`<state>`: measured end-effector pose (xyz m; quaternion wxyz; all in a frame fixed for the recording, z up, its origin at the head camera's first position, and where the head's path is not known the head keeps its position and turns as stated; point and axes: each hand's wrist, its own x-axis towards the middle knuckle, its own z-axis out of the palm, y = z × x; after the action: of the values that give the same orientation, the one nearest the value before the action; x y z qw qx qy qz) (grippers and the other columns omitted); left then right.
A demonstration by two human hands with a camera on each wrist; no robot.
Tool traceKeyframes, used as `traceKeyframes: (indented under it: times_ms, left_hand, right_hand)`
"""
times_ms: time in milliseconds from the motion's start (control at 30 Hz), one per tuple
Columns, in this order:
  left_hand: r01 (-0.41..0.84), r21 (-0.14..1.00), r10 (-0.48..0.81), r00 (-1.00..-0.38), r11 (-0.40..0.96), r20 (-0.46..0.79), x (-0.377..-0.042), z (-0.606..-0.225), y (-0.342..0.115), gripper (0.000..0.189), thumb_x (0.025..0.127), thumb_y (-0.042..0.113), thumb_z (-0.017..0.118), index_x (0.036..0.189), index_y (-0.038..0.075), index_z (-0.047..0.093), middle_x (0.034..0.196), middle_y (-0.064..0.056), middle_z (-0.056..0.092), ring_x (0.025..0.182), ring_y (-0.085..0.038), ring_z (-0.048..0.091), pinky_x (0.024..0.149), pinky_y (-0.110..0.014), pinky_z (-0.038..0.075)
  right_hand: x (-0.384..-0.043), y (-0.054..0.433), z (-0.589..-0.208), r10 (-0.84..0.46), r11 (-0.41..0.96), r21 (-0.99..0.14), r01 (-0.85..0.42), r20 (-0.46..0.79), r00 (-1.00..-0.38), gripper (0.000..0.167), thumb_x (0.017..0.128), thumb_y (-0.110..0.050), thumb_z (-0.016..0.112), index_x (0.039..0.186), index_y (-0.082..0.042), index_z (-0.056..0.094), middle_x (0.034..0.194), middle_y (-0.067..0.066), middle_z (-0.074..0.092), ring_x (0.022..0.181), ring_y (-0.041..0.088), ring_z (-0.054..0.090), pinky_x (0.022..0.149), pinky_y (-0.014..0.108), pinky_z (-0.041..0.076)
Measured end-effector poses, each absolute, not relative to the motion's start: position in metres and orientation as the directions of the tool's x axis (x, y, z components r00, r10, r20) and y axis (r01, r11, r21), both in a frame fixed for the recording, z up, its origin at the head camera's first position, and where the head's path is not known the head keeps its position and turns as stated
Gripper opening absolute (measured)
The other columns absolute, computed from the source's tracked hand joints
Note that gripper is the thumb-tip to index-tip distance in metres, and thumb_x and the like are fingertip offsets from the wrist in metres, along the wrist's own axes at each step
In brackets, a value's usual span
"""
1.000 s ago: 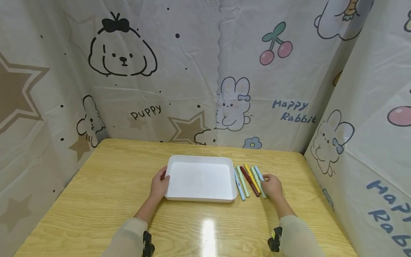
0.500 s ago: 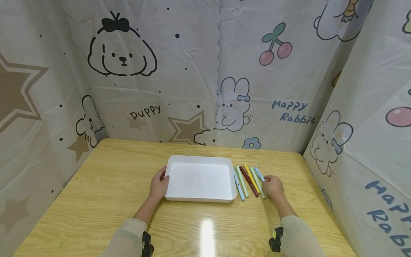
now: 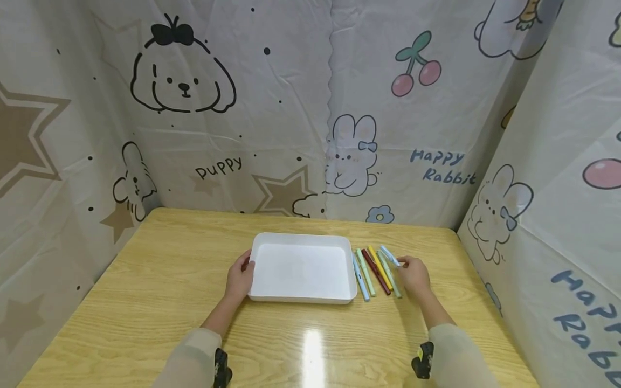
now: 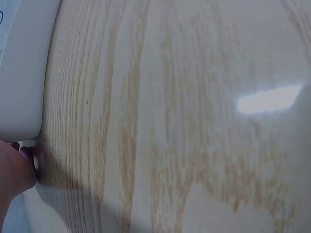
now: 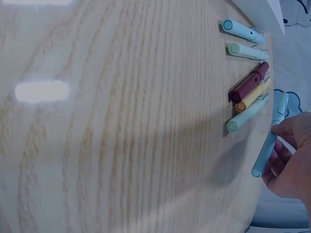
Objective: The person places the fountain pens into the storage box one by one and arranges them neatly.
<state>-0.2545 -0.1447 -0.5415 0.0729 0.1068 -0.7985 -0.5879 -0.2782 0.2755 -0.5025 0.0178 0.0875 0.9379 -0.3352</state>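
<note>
A shallow white rectangular tray [image 3: 303, 269] lies on the wooden table. At its left end, my left hand [image 3: 240, 277] grips the side, thumb over the rim; its fingers are mostly hidden in the left wrist view. My right hand [image 3: 415, 276] pinches a light blue capped pen [image 5: 265, 154] between thumb and fingers, held slanting above the table. Beside the tray's right end lie several more pens in a loose row: a light blue pen [image 3: 361, 277], a pale green pen [image 3: 366, 273], a dark red pen [image 3: 375, 271], a yellow pen [image 3: 380, 268] and another green pen [image 5: 248, 113].
The wooden table [image 3: 160, 302] extends around the tray, with a bright light reflection near the front. Printed cloth curtains [image 3: 286, 124] stand at the back and on both sides.
My right hand has lifted the light blue pen from the right end of the row and shifted it slightly up and away from the others. The left hand and tray stay put.
</note>
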Motion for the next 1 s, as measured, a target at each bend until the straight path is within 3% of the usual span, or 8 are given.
traceKeyframes:
  times_ms: [200,1000]
  left_hand:
    - [-0.149,0.946,-0.237,-0.968,0.287,-0.081,-0.258,-0.543,-0.146,0.043,0.100,0.013,0.039,0.142,0.005,0.038,0.135,-0.022,0.047,0.118,-0.032,0.046,0.099,-0.044,0.041]
    - [-0.157,0.934,-0.229,-0.970,0.322,-0.085,-0.256,-0.541,-0.144,0.044,0.100,0.015,0.038,0.143,0.006,0.036,0.136,-0.022,0.047,0.120,-0.033,0.046,0.100,-0.046,0.040]
  right_hand:
    - [-0.279,0.271,-0.492,0.126,0.775,-0.619,0.126,-0.045,-0.991,0.038,0.086,-0.004,0.045,0.120,0.007,0.057,0.090,0.018,0.056,0.059,0.014,0.044,0.052,0.025,0.038]
    - [-0.284,0.255,-0.482,0.003,0.784,-0.621,0.015,-0.020,-1.000,0.036,0.084,-0.004,0.046,0.116,0.004,0.061,0.088,0.016,0.058,0.062,0.016,0.046,0.050,0.025,0.038]
